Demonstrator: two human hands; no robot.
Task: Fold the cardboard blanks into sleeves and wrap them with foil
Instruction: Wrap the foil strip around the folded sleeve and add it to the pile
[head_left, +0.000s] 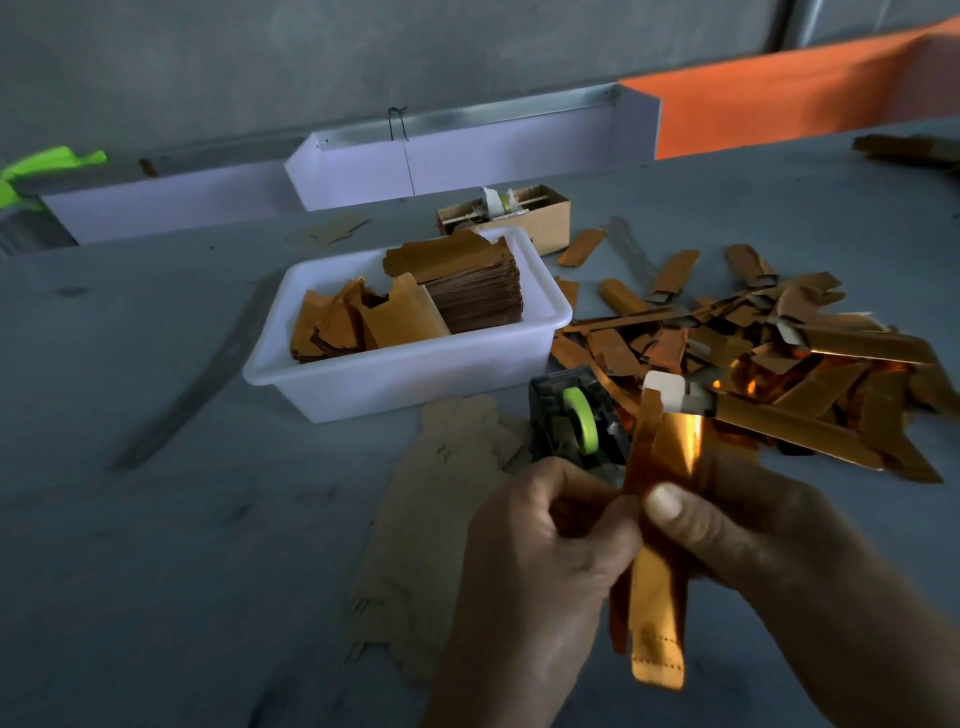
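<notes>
A long gold foil sleeve (662, 457) stands upright between both hands, its white cardboard end on top and a loose foil strip hanging below. My left hand (540, 561) pinches its left edge with curled fingers. My right hand (748, 535) grips it from the right, thumb pressed on the front. A white tub (395, 384) behind holds a stack of gold blanks (467, 286) and loose pieces. A heap of wrapped gold sleeves (779, 364) lies to the right. Plain brown cardboard blanks (436, 499) lie flat on the table under my left hand.
A black tape dispenser with a green roll (579, 421) sits just behind my hands. A small brown cardboard box (519, 218) stands behind the tub. White and orange boards (467, 156) line the table's far edge. The grey table (156, 467) spreads out to the left.
</notes>
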